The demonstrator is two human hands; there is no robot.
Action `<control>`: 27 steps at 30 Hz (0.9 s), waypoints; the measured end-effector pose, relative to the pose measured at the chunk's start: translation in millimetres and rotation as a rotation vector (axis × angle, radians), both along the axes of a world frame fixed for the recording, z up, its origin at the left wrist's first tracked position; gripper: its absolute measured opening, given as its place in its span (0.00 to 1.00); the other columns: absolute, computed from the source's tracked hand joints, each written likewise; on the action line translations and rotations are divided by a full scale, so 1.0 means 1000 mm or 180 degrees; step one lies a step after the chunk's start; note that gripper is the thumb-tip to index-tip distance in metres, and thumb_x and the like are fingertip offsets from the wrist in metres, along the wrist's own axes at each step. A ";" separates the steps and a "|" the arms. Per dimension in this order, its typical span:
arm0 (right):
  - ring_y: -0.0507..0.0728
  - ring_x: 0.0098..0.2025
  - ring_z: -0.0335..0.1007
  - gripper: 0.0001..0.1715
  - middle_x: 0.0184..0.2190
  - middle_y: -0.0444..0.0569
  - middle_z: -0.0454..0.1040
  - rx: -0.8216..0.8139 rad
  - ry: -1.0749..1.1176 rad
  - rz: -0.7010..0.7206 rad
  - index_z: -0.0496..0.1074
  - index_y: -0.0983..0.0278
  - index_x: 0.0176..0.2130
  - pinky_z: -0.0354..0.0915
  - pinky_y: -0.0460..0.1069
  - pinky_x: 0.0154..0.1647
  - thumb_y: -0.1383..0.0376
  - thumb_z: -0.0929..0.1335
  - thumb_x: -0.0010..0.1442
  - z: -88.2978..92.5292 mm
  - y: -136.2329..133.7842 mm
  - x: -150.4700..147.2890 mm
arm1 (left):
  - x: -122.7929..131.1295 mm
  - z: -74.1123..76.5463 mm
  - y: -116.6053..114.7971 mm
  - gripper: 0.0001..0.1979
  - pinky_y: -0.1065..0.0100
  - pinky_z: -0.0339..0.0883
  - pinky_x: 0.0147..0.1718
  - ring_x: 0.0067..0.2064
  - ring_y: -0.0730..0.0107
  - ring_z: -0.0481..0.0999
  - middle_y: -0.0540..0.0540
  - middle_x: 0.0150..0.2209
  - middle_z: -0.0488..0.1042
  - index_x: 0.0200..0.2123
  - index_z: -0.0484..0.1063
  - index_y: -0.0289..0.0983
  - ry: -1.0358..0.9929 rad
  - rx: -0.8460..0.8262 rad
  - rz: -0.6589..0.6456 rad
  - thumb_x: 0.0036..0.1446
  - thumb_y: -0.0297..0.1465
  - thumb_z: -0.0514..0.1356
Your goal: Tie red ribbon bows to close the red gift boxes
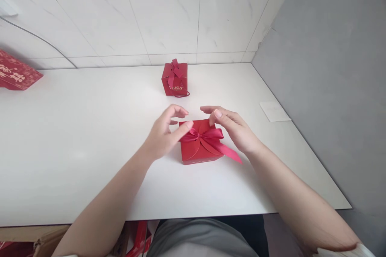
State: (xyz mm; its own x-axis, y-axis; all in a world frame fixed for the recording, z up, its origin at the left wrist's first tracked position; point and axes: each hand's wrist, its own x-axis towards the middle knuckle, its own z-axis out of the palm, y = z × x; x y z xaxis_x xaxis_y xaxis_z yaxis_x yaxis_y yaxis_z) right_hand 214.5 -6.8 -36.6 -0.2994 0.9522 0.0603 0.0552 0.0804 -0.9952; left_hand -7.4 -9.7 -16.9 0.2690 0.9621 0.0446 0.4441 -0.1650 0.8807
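Note:
A red gift box [193,150] with overlapping petal flaps stands on the white table in front of me. Across its top lies a shiny pink-red ribbon [208,134] tied in a bow, one tail hanging past the right corner. My left hand [165,132] is at the box's left side, fingers curved and apart, the thumb over the bow's left loop; whether it touches the ribbon I cannot tell. On the far right corner, my right hand [230,124] hovers with its fingers spread and nothing in them.
Behind, near the wall, stands a second red gift box [175,80] with a bow and a cord handle. A red printed box [19,70] lies at the far left. A white paper square [275,111] rests at right by the grey wall. Below the table's left edge is a cardboard box [50,239].

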 end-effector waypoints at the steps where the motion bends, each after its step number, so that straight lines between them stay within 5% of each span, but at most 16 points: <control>1: 0.63 0.65 0.61 0.23 0.57 0.49 0.71 0.0074 -0.0028 0.0022 0.72 0.60 0.29 0.58 0.59 0.63 0.49 0.64 0.67 0.001 -0.001 0.000 | -0.006 0.005 0.003 0.13 0.61 0.67 0.48 0.52 0.60 0.72 0.47 0.48 0.73 0.42 0.68 0.42 0.0135 -0.0072 0.0106 0.61 0.45 0.59; 3: 0.62 0.65 0.61 0.15 0.58 0.48 0.71 0.0307 -0.0137 0.0111 0.73 0.59 0.33 0.58 0.58 0.63 0.53 0.67 0.66 0.002 -0.003 0.000 | -0.018 0.014 0.007 0.17 0.61 0.67 0.44 0.45 0.61 0.74 0.48 0.42 0.75 0.37 0.70 0.42 0.0531 -0.0373 0.0102 0.60 0.49 0.58; 8: 0.61 0.63 0.63 0.02 0.57 0.51 0.70 0.0866 -0.0754 0.0281 0.74 0.58 0.38 0.62 0.57 0.59 0.63 0.70 0.62 0.006 -0.014 -0.006 | -0.036 0.026 0.014 0.18 0.65 0.65 0.39 0.40 0.64 0.72 0.49 0.37 0.75 0.34 0.75 0.42 0.1088 -0.0897 -0.0687 0.58 0.51 0.59; 17: 0.58 0.51 0.73 0.04 0.55 0.50 0.72 0.0637 -0.0772 0.0294 0.73 0.60 0.32 0.68 0.54 0.50 0.65 0.70 0.60 0.002 -0.014 -0.008 | -0.037 0.016 0.017 0.21 0.69 0.53 0.26 0.28 0.73 0.56 0.52 0.27 0.58 0.24 0.62 0.38 0.0586 -0.1016 -0.1326 0.59 0.46 0.60; 27: 0.60 0.55 0.72 0.05 0.55 0.52 0.73 0.0383 -0.0673 0.0345 0.73 0.62 0.29 0.68 0.52 0.48 0.67 0.70 0.58 0.005 -0.015 -0.007 | -0.039 0.018 0.017 0.18 0.70 0.53 0.25 0.27 0.74 0.56 0.51 0.28 0.59 0.24 0.61 0.37 0.0477 -0.0967 -0.1518 0.60 0.41 0.59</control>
